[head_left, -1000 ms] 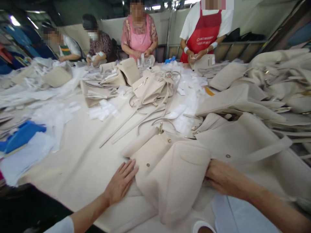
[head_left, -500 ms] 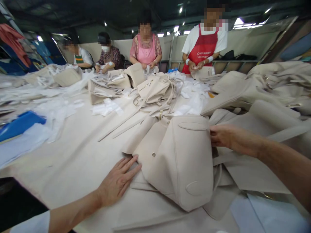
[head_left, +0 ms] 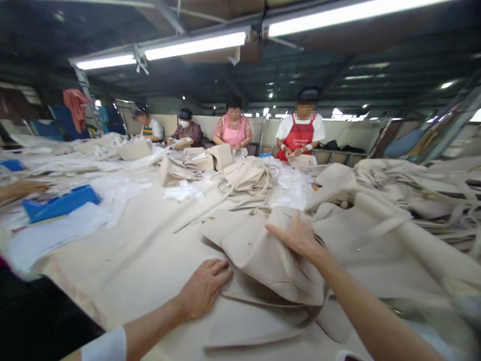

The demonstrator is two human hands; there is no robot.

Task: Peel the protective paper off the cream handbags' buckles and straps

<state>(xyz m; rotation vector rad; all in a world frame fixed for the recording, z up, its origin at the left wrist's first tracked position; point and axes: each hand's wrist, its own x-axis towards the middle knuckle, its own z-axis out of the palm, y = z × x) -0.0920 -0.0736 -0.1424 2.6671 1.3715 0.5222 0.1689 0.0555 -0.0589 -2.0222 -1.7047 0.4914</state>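
Note:
A beige leather handbag (head_left: 255, 245) lies tilted on the beige-covered table in front of me, with a small metal snap on its flap. My right hand (head_left: 298, 235) rests on the bag's upper right part, open, thumb spread away from the fingers. Its fingertips are partly hidden. Near the bag's left edge, my left hand (head_left: 206, 286) lies low on the table, open, fingers slightly bent and their tips at the bag. Under the bag are flat beige leather pieces (head_left: 248, 328).
More beige bags with straps (head_left: 248, 178) stand farther back, and others are heaped at right (head_left: 376, 225). White wrapping (head_left: 296, 185) lies between them. At left are a blue tray (head_left: 62, 203) and another person's hand (head_left: 26, 189). Several people work across the table.
My right hand has moved from the bag's right side onto its top. The bag has tipped and sagged, its broad stitched panel turning down out of sight. My view has tilted up.

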